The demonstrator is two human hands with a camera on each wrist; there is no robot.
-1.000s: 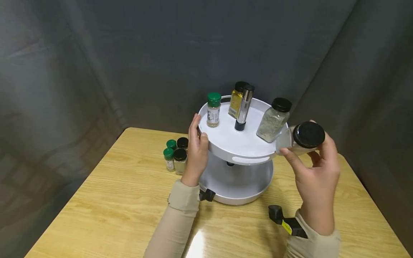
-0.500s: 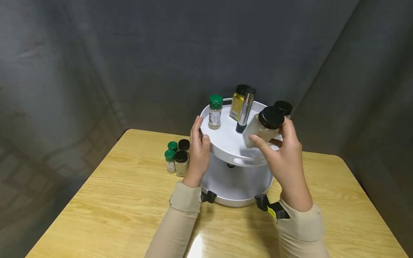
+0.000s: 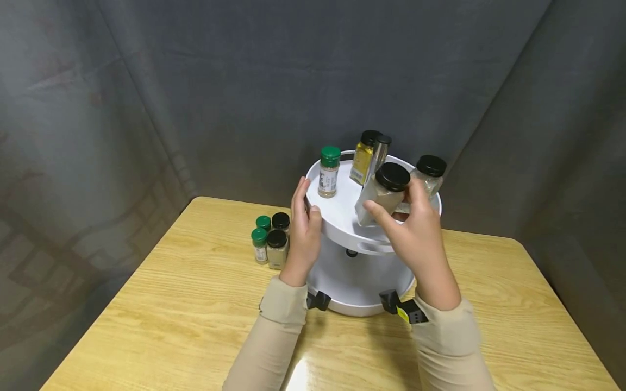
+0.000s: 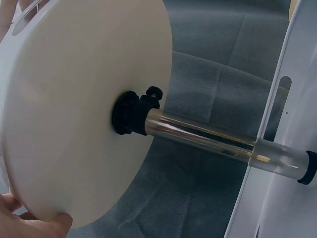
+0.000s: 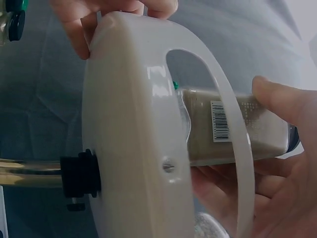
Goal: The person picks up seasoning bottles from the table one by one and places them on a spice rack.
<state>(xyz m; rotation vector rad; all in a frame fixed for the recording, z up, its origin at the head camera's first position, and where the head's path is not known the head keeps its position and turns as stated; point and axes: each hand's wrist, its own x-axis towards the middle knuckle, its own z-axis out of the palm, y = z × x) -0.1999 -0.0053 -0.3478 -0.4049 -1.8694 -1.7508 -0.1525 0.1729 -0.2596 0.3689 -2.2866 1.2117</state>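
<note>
My right hand (image 3: 415, 233) grips a square clear spice jar (image 3: 376, 203) with a black lid, filled with beige powder, over the front right of the upper tray (image 3: 337, 214). The right wrist view shows the jar's barcode (image 5: 219, 121) behind the tray's handle loop, thumb on one side and fingers on the other. My left hand (image 3: 305, 233) rests against the upper tray's left outer wall, its fingers fairly straight; a thumb (image 4: 59, 223) touches the edge of the underside in the left wrist view. A green-capped jar (image 3: 329, 171) stands on the tray near it.
On the upper tray also stand a yellow jar (image 3: 362, 157), a chrome post (image 3: 380, 152) and a black-lidded jar (image 3: 430, 174). The lower tray (image 3: 352, 282) sits beneath. Several small jars (image 3: 277, 250) cluster on the wooden table (image 3: 195, 282) at left. A grey curtain (image 3: 244, 98) hangs behind.
My right hand has carried the beige jar leftward from beyond the tray's right edge to over its front right, turning it more upright. My left hand stays at the tray's wall.
</note>
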